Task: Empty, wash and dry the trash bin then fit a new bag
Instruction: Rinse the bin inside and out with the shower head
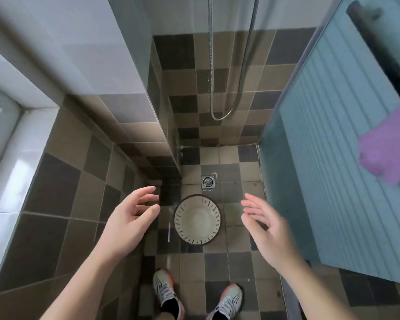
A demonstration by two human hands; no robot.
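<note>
the trash bin (197,220) stands upright on the tiled floor (238,259), seen from above, between the fingertips of both hands and touching neither. the left hand (129,218) hangs loose, fingers gently curled and holding nothing. the right hand (267,229) is released too, fingers nearly straight. a drain (208,182) lies just beyond the bin.

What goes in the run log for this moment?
bin: upright on shower floor, no bag | left hand: open, apart | right hand: open, apart | drain: behind bin
</note>
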